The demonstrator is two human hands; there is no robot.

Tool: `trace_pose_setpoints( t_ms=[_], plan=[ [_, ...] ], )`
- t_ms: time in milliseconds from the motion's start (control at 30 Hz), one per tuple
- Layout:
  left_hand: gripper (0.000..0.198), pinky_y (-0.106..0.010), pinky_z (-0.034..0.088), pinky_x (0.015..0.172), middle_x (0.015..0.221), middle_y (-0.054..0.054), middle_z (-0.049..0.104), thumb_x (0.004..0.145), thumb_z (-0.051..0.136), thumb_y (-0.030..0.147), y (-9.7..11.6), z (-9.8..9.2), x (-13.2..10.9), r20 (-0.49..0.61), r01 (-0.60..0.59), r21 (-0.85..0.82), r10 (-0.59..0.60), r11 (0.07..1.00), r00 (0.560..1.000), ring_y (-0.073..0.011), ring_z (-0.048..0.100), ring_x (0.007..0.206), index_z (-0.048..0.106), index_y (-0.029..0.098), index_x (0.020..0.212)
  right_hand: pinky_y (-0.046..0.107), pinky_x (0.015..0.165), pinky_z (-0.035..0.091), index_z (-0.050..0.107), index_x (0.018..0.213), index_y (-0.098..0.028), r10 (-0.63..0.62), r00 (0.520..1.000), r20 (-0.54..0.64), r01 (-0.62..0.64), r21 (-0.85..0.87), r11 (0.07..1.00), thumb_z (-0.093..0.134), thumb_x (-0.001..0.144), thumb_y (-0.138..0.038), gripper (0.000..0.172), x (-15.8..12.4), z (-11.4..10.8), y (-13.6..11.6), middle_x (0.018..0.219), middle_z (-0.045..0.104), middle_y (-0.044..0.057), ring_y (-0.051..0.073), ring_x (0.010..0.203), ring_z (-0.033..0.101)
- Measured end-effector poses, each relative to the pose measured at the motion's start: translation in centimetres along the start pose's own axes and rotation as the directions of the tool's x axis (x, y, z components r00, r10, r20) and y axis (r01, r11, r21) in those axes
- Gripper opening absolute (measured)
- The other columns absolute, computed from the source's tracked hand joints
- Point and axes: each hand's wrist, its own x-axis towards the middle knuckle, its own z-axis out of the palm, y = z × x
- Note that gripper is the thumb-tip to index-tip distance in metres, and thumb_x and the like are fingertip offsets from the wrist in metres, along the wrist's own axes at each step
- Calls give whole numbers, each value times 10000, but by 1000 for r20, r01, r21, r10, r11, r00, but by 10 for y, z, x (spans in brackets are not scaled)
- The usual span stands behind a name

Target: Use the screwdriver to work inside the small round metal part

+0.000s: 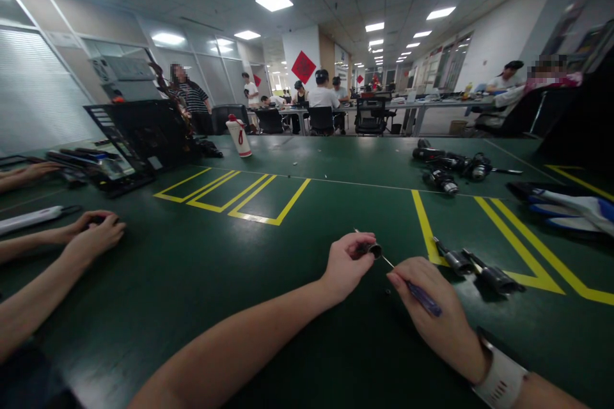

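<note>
My left hand (346,263) is closed around a small dark metal sleeve (375,250), its round open end turned toward my right hand. A screwdriver (425,299) with a translucent purple-blue handle is gripped in my right hand (434,307). Its thin shaft points at the sleeve, and a thin tip shows beyond my left fingers; whether it runs right through the sleeve I cannot tell. Below the hands, a tiny dark piece (387,291) lies on the green table. To the right of my right hand lie two dark cylindrical parts with rods, a nearer one (501,278) and a farther one (458,261).
Several black tool-like assemblies (451,163) lie at the back right, near blue-and-white gloves (570,211). Yellow tape (254,220) marks the green table (201,262). A white bottle (238,137) stands at the back. At left, another person's hands (98,233) hold something dark.
</note>
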Motion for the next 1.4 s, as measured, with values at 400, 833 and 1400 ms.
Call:
trace_pose_setpoints(
  t_ms=[400,833,1400],
  plan=[
    [226,-366,496,846,1095,-120,622,667,610,22,-4,-2,1,17,-14,3,14,1000,1000,-192,625,911,648,125,865,343,652,450,553,807,-236,0,999,51,-1,16,1000,507,877,-207,89,0,1,1,764,594,30,194,725,554],
    [212,-338,510,814,1075,-114,608,653,587,6,-1,0,-1,20,-46,102,45,994,999,-192,621,915,640,124,821,323,644,453,556,798,-219,-13,999,40,12,26,1000,485,889,-223,116,-1,1,1,764,596,27,183,721,559],
    [209,-352,504,839,1070,-99,624,679,622,50,-12,-5,3,-5,-16,-70,15,997,1000,-163,633,885,633,128,872,317,631,479,577,802,-218,9,1000,29,-10,43,999,479,889,-243,134,-1,2,1,762,611,32,185,714,582]
  ],
)
